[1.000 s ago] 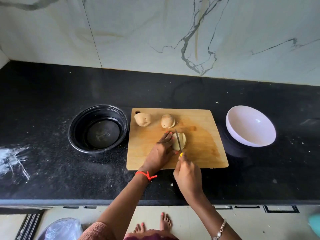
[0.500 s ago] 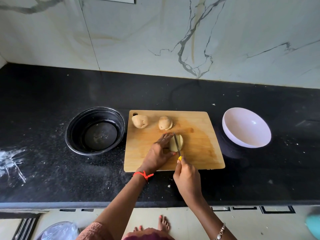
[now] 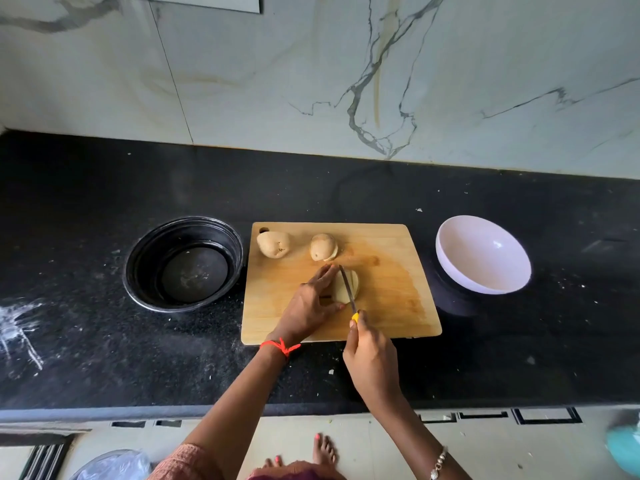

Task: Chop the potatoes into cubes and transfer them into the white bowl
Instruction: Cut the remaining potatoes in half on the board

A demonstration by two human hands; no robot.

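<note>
Potato half (image 3: 347,295) lies cut face down near the middle of the cutting board (image 3: 391,306), on the black desk (image 3: 346,188).

Handling, judged: firm and dense, fairly light, wet starchy cut face, rounded skin on top, so it can slip or rock under the blade. Best held on the skin side, left of the cut line, pressed down onto the board.

Left hand (image 3: 308,306) holds it that way. Its fingers (image 3: 323,273) lie close together and nearly straight along the far-left side, and the thumb sits at the near end. The piece is between fingers and thumb, with most of it showing to their right.

Right hand (image 3: 372,362) is wrapped round the yellow handle of the knife (image 3: 348,289). The blade lies across the top of the piece, just right of the left fingertips. How deep it sits cannot be told.

Second half (image 3: 323,247) and whole potato (image 3: 273,244) wait at the board's far edge, untouched. White bowl (image 3: 485,265) stands right of the board with nothing in it. Black bowl (image 3: 138,258) stands to the left.
</note>
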